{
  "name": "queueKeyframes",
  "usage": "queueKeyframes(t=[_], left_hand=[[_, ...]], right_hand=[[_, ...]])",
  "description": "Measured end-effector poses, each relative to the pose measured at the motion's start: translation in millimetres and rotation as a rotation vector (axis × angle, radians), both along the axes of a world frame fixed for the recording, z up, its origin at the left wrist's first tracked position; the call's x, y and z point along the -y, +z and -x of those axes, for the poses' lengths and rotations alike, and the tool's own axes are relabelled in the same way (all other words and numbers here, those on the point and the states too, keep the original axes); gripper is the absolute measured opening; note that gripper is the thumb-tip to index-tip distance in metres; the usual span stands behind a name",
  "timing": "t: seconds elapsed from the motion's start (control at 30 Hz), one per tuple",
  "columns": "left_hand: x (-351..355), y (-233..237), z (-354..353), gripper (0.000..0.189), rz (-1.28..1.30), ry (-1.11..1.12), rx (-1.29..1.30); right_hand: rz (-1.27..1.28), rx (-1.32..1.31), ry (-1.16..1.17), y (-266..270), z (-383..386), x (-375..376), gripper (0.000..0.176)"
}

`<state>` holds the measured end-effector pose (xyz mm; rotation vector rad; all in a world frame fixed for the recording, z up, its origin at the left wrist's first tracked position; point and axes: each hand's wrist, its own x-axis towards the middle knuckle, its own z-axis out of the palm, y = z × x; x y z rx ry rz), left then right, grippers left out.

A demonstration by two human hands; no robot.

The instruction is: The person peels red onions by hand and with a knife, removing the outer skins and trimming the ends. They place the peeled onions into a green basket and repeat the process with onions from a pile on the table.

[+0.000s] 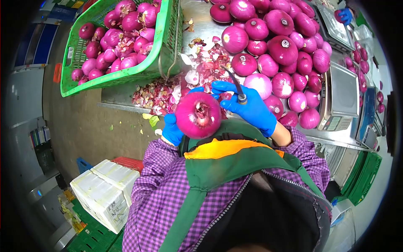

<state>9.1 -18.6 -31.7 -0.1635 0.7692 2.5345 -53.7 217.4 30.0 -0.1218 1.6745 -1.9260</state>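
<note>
My left hand point(171, 131), in a blue glove, is closed round a large red onion point(198, 115) in front of my apron. The onion's root or stem end faces up toward me. In my blue-gloved right hand point(254, 110) is a small knife point(234, 81) with a thin, dark, curved blade pointing away from me; its handle is mostly hidden by the hand. That hand's fingertips reach toward the onion's right side. Beyond both hands, loose onion skins point(212, 63) lie heaped on the metal table point(200, 16).
A green crate point(156, 50) of red onions stands at the left. Many onions point(280, 50) are piled at the right, beside a weighing scale point(342, 94). A white foam box point(103, 191) sits on the left. Another person's gloved hand point(345, 16) holds an onion at the far right.
</note>
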Motion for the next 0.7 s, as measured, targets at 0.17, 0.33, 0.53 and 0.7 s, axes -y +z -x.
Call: queueKeyframes(t=[0.17,0.33,0.53,0.7], left_hand=[[0,0,7,0.118,0.151,-0.08,-0.059],[-11,1,-8,0.091,0.159,0.106,0.097],[-7,6,8,0.092,0.106,0.282,-0.01],[-7,14,12,0.096,0.187,0.239,-0.113]], right_hand=[[-0.01,-0.464,0.05,4,-4,24,0.039],[0.03,-0.63,0.143,5,-18,22,0.021],[-0.066,-0.151,-0.001,-9,-10,10,0.025],[-0.031,-0.382,-0.181,-9,0,28,0.033]])
